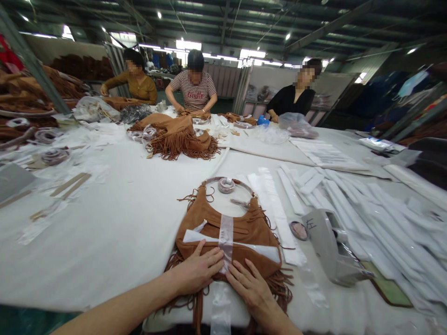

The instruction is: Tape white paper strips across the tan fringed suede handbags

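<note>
A brown fringed handbag [206,211] lies flat on the white table, its handle pointing away from me. Down its middle runs a clear plastic strip [226,228], which continues past the bag's near edge. White wrapping shows across the bag on both sides of the strip. My left hand [200,270] rests on the lower part of the bag, fingers spread and touching the strip's left edge. Just right of the strip, my right hand [251,286] lies on the bag with its fingers apart. A small wrapped coil [226,185] sits inside the handle loop.
A grey tape dispenser [330,246] stands right of the bag, near a green pad [391,284] and many white strips [377,223]. More brown fringed bags [178,135] lie farther back. Three people are at the table's far side. Cardboard strips [71,185] lie left.
</note>
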A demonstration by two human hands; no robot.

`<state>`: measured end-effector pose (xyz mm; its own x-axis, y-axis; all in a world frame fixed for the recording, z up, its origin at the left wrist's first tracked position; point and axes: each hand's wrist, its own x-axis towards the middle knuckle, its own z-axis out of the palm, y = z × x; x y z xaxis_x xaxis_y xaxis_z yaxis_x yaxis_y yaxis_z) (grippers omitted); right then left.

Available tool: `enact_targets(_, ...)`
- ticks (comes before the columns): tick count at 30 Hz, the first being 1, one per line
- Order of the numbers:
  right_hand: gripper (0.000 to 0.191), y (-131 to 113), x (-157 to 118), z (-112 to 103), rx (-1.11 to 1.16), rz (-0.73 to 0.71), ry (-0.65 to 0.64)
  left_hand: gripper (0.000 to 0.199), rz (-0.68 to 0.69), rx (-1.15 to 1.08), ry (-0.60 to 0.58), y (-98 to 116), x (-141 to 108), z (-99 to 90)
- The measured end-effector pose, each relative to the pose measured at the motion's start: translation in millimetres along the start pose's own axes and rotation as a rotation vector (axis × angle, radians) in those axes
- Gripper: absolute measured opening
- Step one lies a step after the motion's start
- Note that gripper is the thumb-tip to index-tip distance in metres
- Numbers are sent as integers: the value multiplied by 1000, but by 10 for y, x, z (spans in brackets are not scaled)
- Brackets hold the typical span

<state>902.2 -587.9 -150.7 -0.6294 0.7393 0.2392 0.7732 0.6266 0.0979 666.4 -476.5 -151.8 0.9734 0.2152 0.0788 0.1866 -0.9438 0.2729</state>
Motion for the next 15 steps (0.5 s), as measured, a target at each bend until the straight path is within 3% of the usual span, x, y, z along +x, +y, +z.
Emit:
enact_targets(3, 58, 58, -131, -143, -8, -53, -10, 52, 5, 48, 9, 16, -4, -8)
enact_targets(7, 70, -129, -215, -290, 92, -31, -98, 51, 13, 52, 24, 29, -5, -13)
enact_targets(11, 56, -397, -207, -110, 119, -158, -29, 51, -10, 22, 18, 43, -4, -37)
enact_targets(15, 33, -534, -111, 117, 107, -144, 119, 52, -5, 35, -2, 52, -1, -52)
